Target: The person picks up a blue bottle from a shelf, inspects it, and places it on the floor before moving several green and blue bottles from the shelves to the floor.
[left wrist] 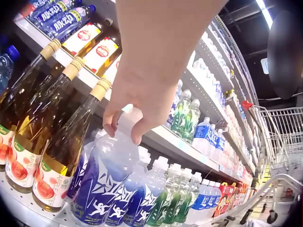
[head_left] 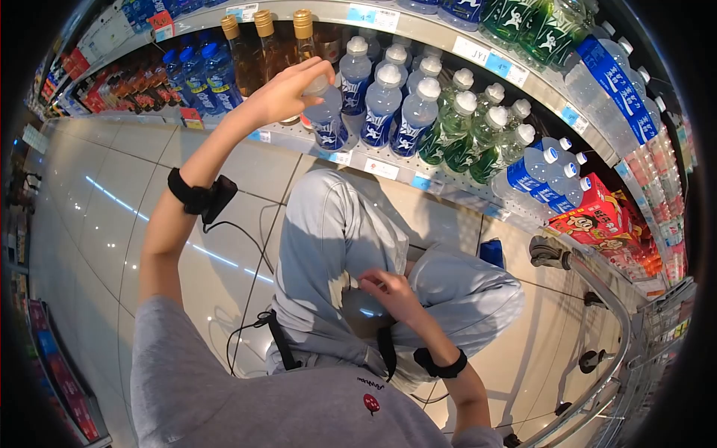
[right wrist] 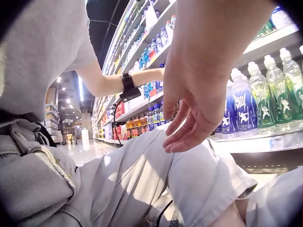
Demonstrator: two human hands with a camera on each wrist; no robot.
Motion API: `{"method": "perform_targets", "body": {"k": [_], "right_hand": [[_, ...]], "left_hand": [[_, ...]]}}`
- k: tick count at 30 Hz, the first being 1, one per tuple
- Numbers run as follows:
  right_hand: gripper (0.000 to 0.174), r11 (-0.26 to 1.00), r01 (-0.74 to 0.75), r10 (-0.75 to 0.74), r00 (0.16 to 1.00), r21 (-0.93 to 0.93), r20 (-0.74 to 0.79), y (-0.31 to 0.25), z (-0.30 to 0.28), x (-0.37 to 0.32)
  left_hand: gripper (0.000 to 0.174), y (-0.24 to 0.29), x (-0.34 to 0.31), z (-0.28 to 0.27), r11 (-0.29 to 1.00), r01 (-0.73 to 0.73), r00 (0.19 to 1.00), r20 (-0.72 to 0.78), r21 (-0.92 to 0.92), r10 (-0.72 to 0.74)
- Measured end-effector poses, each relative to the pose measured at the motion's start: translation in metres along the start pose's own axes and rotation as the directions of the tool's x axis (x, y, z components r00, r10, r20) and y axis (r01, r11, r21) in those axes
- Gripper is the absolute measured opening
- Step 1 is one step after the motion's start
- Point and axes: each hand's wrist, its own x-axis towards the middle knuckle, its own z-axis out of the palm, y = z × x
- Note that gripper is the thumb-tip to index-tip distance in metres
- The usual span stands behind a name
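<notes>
My left hand reaches to the bottom shelf and grips the white cap end of a blue-labelled drink bottle. In the left wrist view, the thumb and fingers curl round the top of that bottle, which stands upright at the front of the shelf. Beside it are more blue-labelled bottles, and to its left stand gold-capped apple drink bottles. My right hand hovers over my lap, holding nothing, its fingers loosely bent in the right wrist view.
Green-labelled bottles, large water bottles and red packets fill the shelf to the right. A shopping cart stands at the right. Upper shelf edge runs above the bottles. A cable trails from the left wrist camera.
</notes>
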Motion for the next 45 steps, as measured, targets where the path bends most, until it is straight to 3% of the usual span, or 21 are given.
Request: {"method": "perform_targets", "body": {"k": [7,11,14,15,20,23,24,27,29,30,33,34,36,39,40,41,42,45], "right_hand": [[0.018,0.998,-0.047,0.047,0.999,0.030,0.006,0.005,-0.002,0.001],[0.019,0.997,-0.058,0.057,0.998,0.054,0.010,0.001,-0.006,0.001],[0.022,0.997,-0.049,0.048,0.999,0.051,0.020,0.007,-0.007,0.002],[0.022,0.997,-0.046,0.045,0.999,0.059,0.024,0.009,-0.007,0.003],[0.023,0.997,-0.027,0.025,0.999,0.070,0.030,0.014,-0.002,0.005],[0.023,0.998,-0.026,0.025,0.999,0.053,0.022,0.015,-0.003,0.006],[0.023,0.998,-0.024,0.023,1.000,0.065,0.020,0.021,-0.001,0.006],[0.023,0.997,-0.018,0.017,1.000,0.079,0.004,0.025,-0.001,0.005],[0.022,0.997,-0.014,0.014,1.000,0.080,0.003,0.026,-0.001,0.004],[0.023,0.996,0.006,-0.005,1.000,0.094,-0.010,0.030,0.000,0.004],[0.023,0.995,0.102,-0.102,0.994,0.018,-0.039,0.017,-0.010,-0.006],[0.022,0.992,0.123,-0.123,0.989,0.001,-0.086,0.011,-0.014,-0.013],[0.023,0.999,0.028,-0.027,0.997,0.015,-0.069,0.011,-0.024,-0.024],[0.021,0.995,-0.095,0.096,0.995,0.023,-0.043,0.007,-0.044,-0.041],[0.020,0.991,-0.133,0.134,0.991,0.020,-0.032,0.005,-0.050,-0.047],[0.021,0.994,-0.107,0.107,0.993,-0.001,-0.054,0.004,-0.055,-0.054],[0.021,0.996,-0.081,0.079,0.994,-0.025,-0.073,0.002,-0.058,-0.060],[0.024,0.996,-0.039,0.031,0.994,-0.078,-0.101,-0.004,-0.062,-0.074]], "left_hand": [[0.036,-0.014,0.045,0.010,0.978,-0.159,0.977,0.163,0.134,0.137],[0.038,-0.028,0.063,0.025,0.965,-0.191,0.942,0.311,0.181,0.128],[0.037,-0.034,0.069,0.027,0.949,-0.217,0.946,0.288,0.231,0.146],[0.037,-0.035,0.069,0.027,0.941,-0.277,0.940,0.257,0.196,0.223],[0.038,-0.034,0.081,0.027,0.957,-0.202,0.945,0.298,0.207,0.135],[0.039,-0.042,0.088,0.035,0.956,-0.227,0.947,0.272,0.183,0.173],[0.037,-0.035,0.088,0.032,0.976,-0.158,0.954,0.281,0.153,0.110],[0.034,-0.048,0.086,0.039,0.953,-0.239,0.944,0.274,0.186,0.183],[0.034,-0.037,0.080,0.036,0.960,-0.196,0.953,0.271,0.198,0.139],[0.029,-0.051,0.079,0.043,0.946,-0.246,0.956,0.216,0.210,0.201],[0.036,-0.020,0.063,0.033,0.914,-0.212,0.976,0.123,0.345,0.180],[0.036,-0.004,0.059,0.026,0.931,-0.199,0.979,0.095,0.307,0.178],[0.036,0.033,0.054,0.004,0.958,-0.177,0.984,0.050,0.225,0.170],[0.033,0.123,0.042,-0.053,0.960,-0.280,0.954,-0.105,0.011,0.280],[0.035,0.151,0.031,-0.072,0.913,-0.268,0.959,-0.179,-0.306,0.221],[0.037,0.176,0.018,-0.089,0.765,-0.251,0.964,-0.227,-0.593,0.140],[0.037,0.199,0.007,-0.107,0.625,-0.372,0.926,-0.325,-0.686,0.193],[0.037,0.229,-0.021,-0.141,0.535,-0.608,0.790,-0.511,-0.586,0.339]]}}
